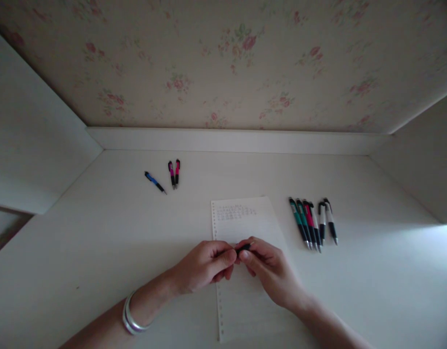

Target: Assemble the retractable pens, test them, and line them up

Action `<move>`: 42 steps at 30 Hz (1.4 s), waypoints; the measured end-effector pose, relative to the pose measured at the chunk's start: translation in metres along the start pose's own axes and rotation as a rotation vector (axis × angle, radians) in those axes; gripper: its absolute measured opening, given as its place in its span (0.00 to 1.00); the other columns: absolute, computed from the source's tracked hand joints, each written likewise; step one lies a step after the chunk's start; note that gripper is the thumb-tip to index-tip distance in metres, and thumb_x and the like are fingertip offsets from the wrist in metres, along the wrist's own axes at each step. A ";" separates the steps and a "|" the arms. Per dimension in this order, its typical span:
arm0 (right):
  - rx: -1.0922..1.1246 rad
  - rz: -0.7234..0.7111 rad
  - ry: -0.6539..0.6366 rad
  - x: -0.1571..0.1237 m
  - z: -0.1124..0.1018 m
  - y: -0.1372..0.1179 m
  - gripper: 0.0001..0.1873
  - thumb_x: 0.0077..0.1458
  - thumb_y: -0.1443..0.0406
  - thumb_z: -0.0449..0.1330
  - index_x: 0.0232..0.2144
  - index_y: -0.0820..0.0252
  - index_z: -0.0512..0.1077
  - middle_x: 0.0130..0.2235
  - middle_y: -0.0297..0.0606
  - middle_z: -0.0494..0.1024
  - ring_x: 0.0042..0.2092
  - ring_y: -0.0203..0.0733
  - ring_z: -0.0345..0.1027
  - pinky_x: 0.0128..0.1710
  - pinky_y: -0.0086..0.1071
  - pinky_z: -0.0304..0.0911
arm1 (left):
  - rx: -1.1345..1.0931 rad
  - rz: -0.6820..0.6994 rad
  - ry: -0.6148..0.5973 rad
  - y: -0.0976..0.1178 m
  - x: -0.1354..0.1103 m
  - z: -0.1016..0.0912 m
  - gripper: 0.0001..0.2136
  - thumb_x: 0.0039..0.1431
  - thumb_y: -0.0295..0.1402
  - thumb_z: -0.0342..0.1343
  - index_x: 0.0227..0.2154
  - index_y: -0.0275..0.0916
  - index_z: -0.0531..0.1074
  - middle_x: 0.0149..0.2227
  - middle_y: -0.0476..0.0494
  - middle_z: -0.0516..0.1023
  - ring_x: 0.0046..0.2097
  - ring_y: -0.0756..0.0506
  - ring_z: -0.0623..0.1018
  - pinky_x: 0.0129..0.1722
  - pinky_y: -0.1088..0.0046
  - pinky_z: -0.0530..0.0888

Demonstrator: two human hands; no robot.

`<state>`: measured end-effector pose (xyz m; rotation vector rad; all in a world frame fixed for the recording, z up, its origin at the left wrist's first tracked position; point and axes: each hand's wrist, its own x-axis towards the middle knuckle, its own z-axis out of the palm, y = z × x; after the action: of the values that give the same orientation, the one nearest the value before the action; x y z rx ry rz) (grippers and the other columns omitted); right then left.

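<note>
Over a punched sheet of paper (245, 300), my two hands meet at a pen (243, 249), of which only a short black part shows between the fingers. My left hand (209, 264) pinches one end with thumb and fingers. On the other end, the thumb and fingers of my right hand (265, 266) are closed. Most of the pen is covered by the fingers, so its body colour cannot be told. Several lines of handwriting run across the top of the sheet. A silver bangle (129, 315) circles my left wrist.
Several pens (307, 223), green, red and white with black grips, lie at the right on the white desk (118, 242). Toward the back left lie a blue pen (155, 182), a purple pen (171, 174) and a pink-red pen (177, 173). A floral-papered wall (209, 68) rises behind.
</note>
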<state>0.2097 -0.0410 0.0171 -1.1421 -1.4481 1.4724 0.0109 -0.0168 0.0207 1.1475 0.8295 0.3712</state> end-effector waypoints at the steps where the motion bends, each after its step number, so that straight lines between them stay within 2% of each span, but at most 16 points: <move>1: -0.002 -0.005 0.004 0.000 0.000 0.000 0.13 0.64 0.57 0.57 0.34 0.59 0.76 0.30 0.33 0.71 0.28 0.33 0.59 0.27 0.28 0.56 | 0.003 0.002 0.007 0.000 0.000 0.000 0.22 0.64 0.53 0.52 0.28 0.36 0.67 0.24 0.51 0.67 0.24 0.54 0.62 0.22 0.77 0.57; 8: 0.058 0.031 -0.014 -0.001 0.002 -0.004 0.13 0.65 0.57 0.57 0.39 0.60 0.75 0.31 0.34 0.71 0.28 0.34 0.59 0.27 0.28 0.57 | -0.010 0.010 -0.023 0.002 0.000 -0.002 0.22 0.64 0.53 0.51 0.28 0.36 0.66 0.22 0.54 0.61 0.23 0.53 0.58 0.22 0.76 0.54; 12: 0.058 0.003 0.007 -0.002 0.004 -0.004 0.14 0.64 0.56 0.57 0.37 0.61 0.75 0.31 0.35 0.72 0.28 0.34 0.61 0.27 0.29 0.59 | -0.007 0.018 -0.029 0.002 0.000 -0.001 0.22 0.65 0.53 0.50 0.28 0.36 0.68 0.22 0.55 0.59 0.23 0.53 0.56 0.22 0.75 0.53; 18: 0.102 0.021 0.105 -0.003 0.005 0.001 0.14 0.61 0.55 0.60 0.32 0.60 0.73 0.26 0.34 0.72 0.26 0.35 0.65 0.26 0.29 0.63 | 0.143 0.079 0.032 0.009 -0.003 0.005 0.19 0.64 0.49 0.53 0.33 0.36 0.76 0.25 0.51 0.66 0.28 0.50 0.62 0.27 0.76 0.59; 22: 0.188 -0.029 0.085 -0.001 0.000 0.002 0.14 0.63 0.55 0.59 0.43 0.58 0.72 0.30 0.35 0.75 0.28 0.35 0.68 0.26 0.28 0.67 | 0.163 0.135 0.029 0.013 -0.004 0.006 0.18 0.63 0.47 0.55 0.38 0.36 0.79 0.28 0.48 0.71 0.31 0.48 0.65 0.31 0.75 0.61; 25: 0.186 -0.028 0.057 0.003 -0.003 0.000 0.14 0.62 0.55 0.60 0.39 0.60 0.74 0.32 0.37 0.74 0.26 0.33 0.66 0.24 0.27 0.65 | 0.163 0.147 0.039 0.013 -0.004 0.007 0.16 0.65 0.45 0.54 0.36 0.36 0.79 0.29 0.49 0.70 0.31 0.49 0.64 0.31 0.76 0.60; 30: 0.182 0.065 0.114 0.004 -0.003 0.003 0.17 0.53 0.53 0.67 0.29 0.59 0.69 0.24 0.30 0.70 0.23 0.31 0.63 0.22 0.26 0.61 | 0.242 0.180 0.098 0.012 -0.003 0.013 0.13 0.66 0.39 0.53 0.35 0.37 0.78 0.28 0.50 0.71 0.30 0.50 0.65 0.30 0.77 0.61; 36: 0.110 0.048 0.128 0.004 -0.003 0.000 0.15 0.56 0.53 0.65 0.34 0.60 0.73 0.25 0.31 0.73 0.24 0.33 0.65 0.23 0.27 0.62 | 0.257 0.168 0.159 0.013 -0.004 0.017 0.15 0.68 0.40 0.50 0.34 0.37 0.77 0.28 0.50 0.71 0.31 0.49 0.66 0.31 0.76 0.61; 42: 0.160 0.056 0.270 0.007 -0.013 0.002 0.16 0.56 0.52 0.64 0.35 0.59 0.75 0.19 0.29 0.69 0.22 0.34 0.62 0.22 0.29 0.59 | 0.252 0.098 0.177 0.008 -0.005 0.015 0.17 0.67 0.43 0.50 0.31 0.36 0.75 0.26 0.50 0.69 0.29 0.49 0.65 0.30 0.75 0.60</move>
<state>0.2201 -0.0308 0.0155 -1.2357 -1.1028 1.3839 0.0199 -0.0265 0.0319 1.4084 0.9971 0.4635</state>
